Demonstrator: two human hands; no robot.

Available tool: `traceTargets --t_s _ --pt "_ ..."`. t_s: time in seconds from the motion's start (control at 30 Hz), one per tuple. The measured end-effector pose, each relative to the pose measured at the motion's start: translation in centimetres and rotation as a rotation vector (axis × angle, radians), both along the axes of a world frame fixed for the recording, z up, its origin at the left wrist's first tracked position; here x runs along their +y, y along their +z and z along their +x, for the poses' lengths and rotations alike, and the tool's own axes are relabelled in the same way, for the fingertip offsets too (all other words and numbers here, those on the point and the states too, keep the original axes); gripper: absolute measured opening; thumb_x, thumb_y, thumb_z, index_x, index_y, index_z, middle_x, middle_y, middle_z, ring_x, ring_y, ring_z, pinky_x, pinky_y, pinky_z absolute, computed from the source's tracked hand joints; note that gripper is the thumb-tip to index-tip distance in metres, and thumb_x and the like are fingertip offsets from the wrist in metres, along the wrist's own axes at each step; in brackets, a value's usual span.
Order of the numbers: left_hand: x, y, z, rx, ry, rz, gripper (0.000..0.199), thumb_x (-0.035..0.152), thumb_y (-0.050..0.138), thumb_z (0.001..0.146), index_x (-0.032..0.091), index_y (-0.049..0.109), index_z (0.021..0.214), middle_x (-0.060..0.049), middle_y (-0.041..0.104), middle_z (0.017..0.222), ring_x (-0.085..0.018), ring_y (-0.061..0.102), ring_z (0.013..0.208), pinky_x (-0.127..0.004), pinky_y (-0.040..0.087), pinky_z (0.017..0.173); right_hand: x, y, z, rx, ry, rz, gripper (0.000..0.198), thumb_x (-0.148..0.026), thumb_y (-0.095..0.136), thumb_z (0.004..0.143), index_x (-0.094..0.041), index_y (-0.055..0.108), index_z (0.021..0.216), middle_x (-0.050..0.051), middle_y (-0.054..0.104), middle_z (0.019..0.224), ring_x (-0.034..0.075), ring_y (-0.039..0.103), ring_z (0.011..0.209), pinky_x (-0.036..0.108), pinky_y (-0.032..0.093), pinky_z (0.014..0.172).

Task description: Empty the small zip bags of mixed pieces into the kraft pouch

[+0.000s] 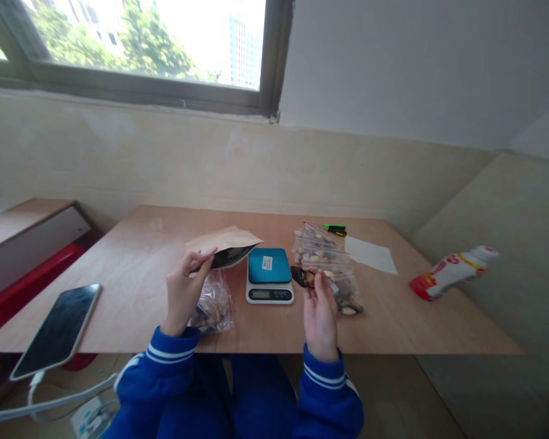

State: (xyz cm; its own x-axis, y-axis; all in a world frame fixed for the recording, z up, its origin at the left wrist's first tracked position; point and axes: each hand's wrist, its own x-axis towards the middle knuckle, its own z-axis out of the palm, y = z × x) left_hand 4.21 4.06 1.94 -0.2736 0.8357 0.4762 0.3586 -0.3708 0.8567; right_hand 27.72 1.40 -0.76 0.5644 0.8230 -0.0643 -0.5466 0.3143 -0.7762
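My left hand (pixel 187 286) pinches the edge of a tan paper pouch (pixel 224 238), whose dark mouth gapes toward me. Between the fingers of my right hand (pixel 321 311) is a flat dark brown piece (pixel 304 276) with lighter patches; its kind is not clear. A kitchen scale (pixel 269 274) with a blue-green top and white front sits between the two hands, nothing on its plate. Below the pouch lies a clear zip bag (pixel 215 305) of brownish pieces, partly covered by my left hand. Several more zip bags (pixel 322 247) of mixed pieces overlap behind my right hand.
A phone (pixel 57 329) on a cable is at the table's left front edge. To the right stand a tilted red-and-white bottle (pixel 452 272) and a white paper sheet (pixel 370 254). A black-and-green tool (pixel 335 229) lies at the back. The wall borders the table (pixel 393 317).
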Motion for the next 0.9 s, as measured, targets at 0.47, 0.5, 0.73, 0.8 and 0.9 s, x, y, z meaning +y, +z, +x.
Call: traceTargets --t_s 0.47,0.5,0.73,0.8,0.9 --pt "-1.1 1.2 1.6 -0.182 0.017 0.004 0.016 0.036 0.064 0.078 0.021 0.06 0.081 -0.005 0.075 0.097 -0.023 0.069 0.095 -0.035 0.054 0.085 2.0 4.9 -10.6 -0.566 0.113 0.405 0.008 -0.028 0.062 0.084 -0.021 0.065 0.085 0.006 0.066 0.103 0.018 0.061 0.103 0.038 0.047 0.096" --pt "-1.2 1.4 1.6 -0.2 0.019 0.0 0.016 0.036 0.064 0.078 0.02 0.06 0.081 -0.005 0.075 0.096 -0.023 0.069 0.095 -0.035 0.054 0.085 1.7 4.8 -10.5 -0.611 0.113 0.41 0.008 -0.028 0.061 0.085 -0.022 0.066 0.086 0.006 0.066 0.103 0.018 0.061 0.104 0.038 0.046 0.097" --pt "-1.5 2.0 2.1 -0.275 0.03 0.007 0.018 0.035 0.065 0.078 0.018 0.061 0.082 -0.006 0.075 0.096 -0.023 0.07 0.093 -0.035 0.055 0.084 1.2 4.3 -9.5 -0.904 0.215 0.41 0.015 -0.028 0.06 0.086 -0.027 0.069 0.098 0.003 0.069 0.105 0.019 0.061 0.102 0.036 0.046 0.095" --pt "-1.5 1.7 2.1 -0.283 0.01 0.0 0.018 0.034 0.066 0.078 0.018 0.063 0.085 -0.006 0.075 0.095 -0.022 0.07 0.092 -0.035 0.055 0.084 1.3 4.2 -9.3 -0.989 0.22 0.359 0.021 -0.031 0.06 0.086 -0.026 0.066 0.106 0.004 0.068 0.105 0.019 0.062 0.099 0.033 0.048 0.091" --pt "-1.5 1.3 2.3 -0.303 -0.029 -0.002 0.018 0.033 0.067 0.078 0.018 0.065 0.088 -0.006 0.075 0.097 -0.022 0.07 0.093 -0.035 0.055 0.084 1.5 4.1 -9.1 -1.168 0.247 0.332 0.028 -0.033 0.058 0.088 -0.024 0.061 0.114 0.006 0.066 0.109 0.019 0.061 0.1 0.034 0.048 0.092"
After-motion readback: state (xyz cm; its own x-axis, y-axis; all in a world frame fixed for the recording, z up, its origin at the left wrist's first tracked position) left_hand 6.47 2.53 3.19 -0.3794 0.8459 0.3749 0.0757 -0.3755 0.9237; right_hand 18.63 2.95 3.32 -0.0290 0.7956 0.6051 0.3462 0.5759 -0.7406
